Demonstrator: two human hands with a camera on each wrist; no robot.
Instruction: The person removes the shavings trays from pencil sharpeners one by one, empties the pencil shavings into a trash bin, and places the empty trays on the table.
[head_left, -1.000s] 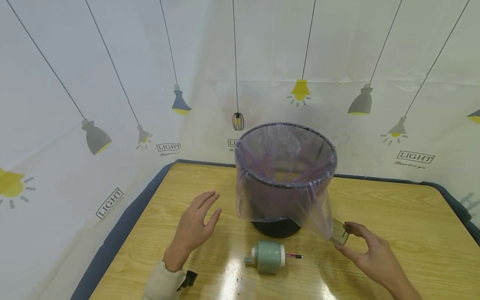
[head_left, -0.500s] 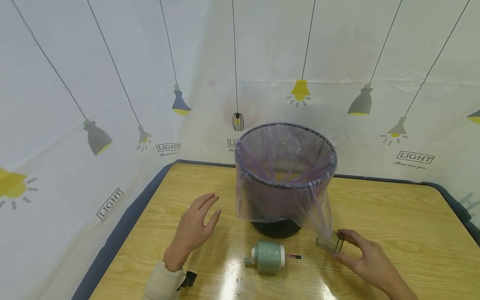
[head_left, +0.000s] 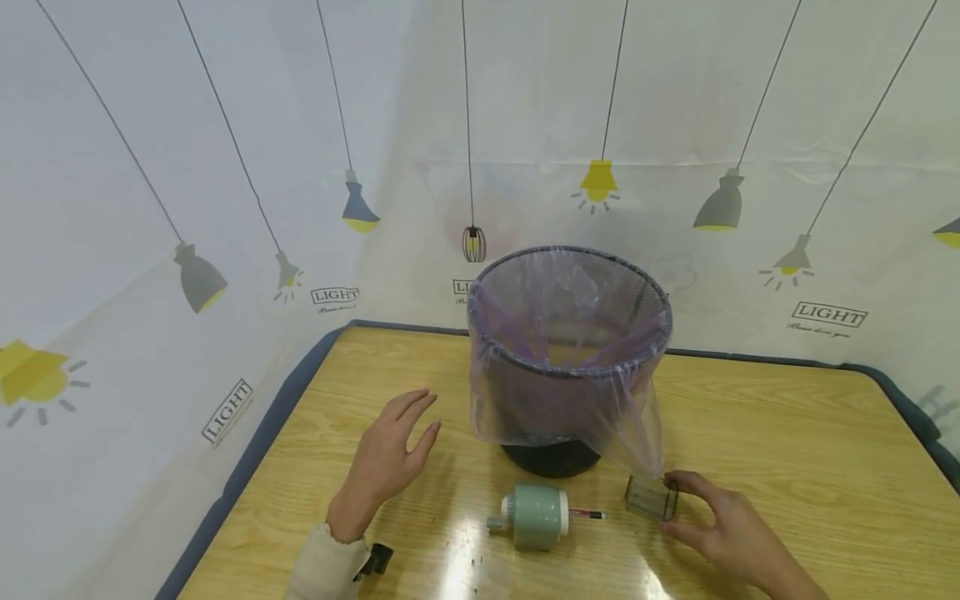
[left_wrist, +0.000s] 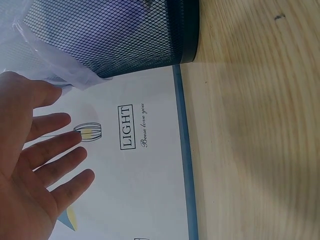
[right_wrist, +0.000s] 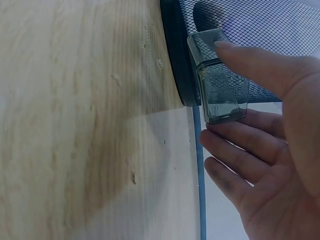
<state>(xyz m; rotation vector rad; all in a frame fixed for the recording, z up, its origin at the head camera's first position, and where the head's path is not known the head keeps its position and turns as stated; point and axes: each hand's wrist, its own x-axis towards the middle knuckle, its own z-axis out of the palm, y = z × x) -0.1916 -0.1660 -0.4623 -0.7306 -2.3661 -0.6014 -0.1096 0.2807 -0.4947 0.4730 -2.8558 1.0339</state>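
Observation:
In the head view, my right hand (head_left: 720, 521) pinches a small clear smoky shavings drawer (head_left: 649, 497) by one end, thumb on one side and fingers on the other. The right wrist view shows the drawer (right_wrist: 220, 90) close up, see-through, with no shavings evident inside. A green hand-crank pencil sharpener (head_left: 537, 517) lies on its side left of the drawer, a pencil (head_left: 587, 513) sticking out of its white end. My left hand (head_left: 386, 450) hovers over the table left of the bin, fingers loosely spread and holding nothing; its palm (left_wrist: 30, 185) shows in the left wrist view.
Behind the sharpener stands a dark mesh wastebasket (head_left: 551, 458), lined with a thin purple bag (head_left: 566, 400) folded over its rim. Dark specks are scattered on the wooden table (head_left: 787, 433). A lamp-printed sheet (head_left: 540, 100) rises behind the table.
My right hand has brought the drawer from beside the hanging bag toward the front and left, nearer the pencil sharpener. My left hand stays nearly still; the bin and sharpener keep their places.

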